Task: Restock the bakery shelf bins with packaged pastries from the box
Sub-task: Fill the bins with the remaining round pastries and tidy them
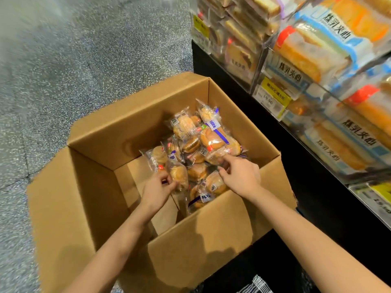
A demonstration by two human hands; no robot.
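Hands are reaching down into an open cardboard box point(190, 235) sitting on the speckled grey floor point(63, 60) in the lower centre of the frame. Left hand point(157, 190) is pinching the edge of a clear-wrapped pastry point(177, 174) between thumb and curled fingers. Right hand point(241, 174) is curling its fingers onto another wrapped pastry point(213, 153) higher on the pile, its thumb and forefinger closing on the wrapper. Packaged pastries point(196, 142), round golden buns in clear bags with purple stripes, are lying heaped in the far right part of the box. Shelf bins point(317, 92) of clear plastic are standing at the upper right of the frame, already holding stacked sandwich breads, with yellow price tags point(273, 95) on their fronts.
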